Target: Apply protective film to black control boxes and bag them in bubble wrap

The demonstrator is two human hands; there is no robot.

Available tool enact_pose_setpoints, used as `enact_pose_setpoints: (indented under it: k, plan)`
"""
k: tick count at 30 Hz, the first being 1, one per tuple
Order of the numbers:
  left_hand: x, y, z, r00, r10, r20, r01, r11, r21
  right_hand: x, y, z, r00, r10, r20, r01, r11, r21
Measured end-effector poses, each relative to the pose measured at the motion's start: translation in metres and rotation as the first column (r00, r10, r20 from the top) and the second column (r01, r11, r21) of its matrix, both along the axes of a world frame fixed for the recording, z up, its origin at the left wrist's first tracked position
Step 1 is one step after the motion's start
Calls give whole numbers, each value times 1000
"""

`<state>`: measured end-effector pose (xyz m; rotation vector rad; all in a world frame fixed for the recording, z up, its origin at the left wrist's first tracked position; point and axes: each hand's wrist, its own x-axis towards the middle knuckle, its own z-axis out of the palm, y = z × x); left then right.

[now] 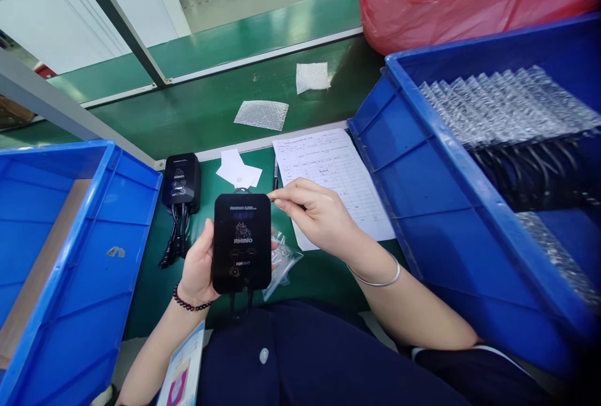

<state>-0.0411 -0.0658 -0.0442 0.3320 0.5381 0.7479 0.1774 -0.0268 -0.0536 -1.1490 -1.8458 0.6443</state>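
In my left hand (pixel 198 268) rests a black RHINO controller (pixel 241 246), its printed face turned up and its fingers wrapped around the back. A short black cable hangs from the controller's lower end. My right hand (pixel 322 213) is closed in a pinch at the controller's upper right corner; what is between the fingertips, if anything, is too small to make out. Under the controller's right side lies a clear plastic bag (pixel 282 262). Another black controller (pixel 181 181) with bundled cables stands to the left, beside the blue bin.
White cards (pixel 238 171), a pen (pixel 275 173) and a filled-in form (pixel 338 174) lie on the green bench. A blue bin (pixel 126 218) borders the left; another blue bin (pixel 399 156) on the right holds bubble-wrapped, cabled units. Bubble-wrap pieces (pixel 261 115) and a red bag (pixel 432 18) are behind.
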Motion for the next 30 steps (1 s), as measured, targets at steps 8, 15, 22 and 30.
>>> enact_pose_setpoints:
  k: [8,15,22,30]
  plan:
    - [1,-2,6,999,25,-44,-26,999,-28,-3,-2,3,997,-33,63,33,999,12]
    - [1,-4,-4,999,35,-38,-35,999,-2,-4,-2,2,998,-34,45,35,999,-26]
    - [6,-6,-8,991,94,-95,-97,995,-23,-8,-9,2,983,69,-169,-93,986,-137]
    - [12,-5,-10,950,231,-213,-236,972,2,-16,-5,4,991,-31,-128,16,993,-116]
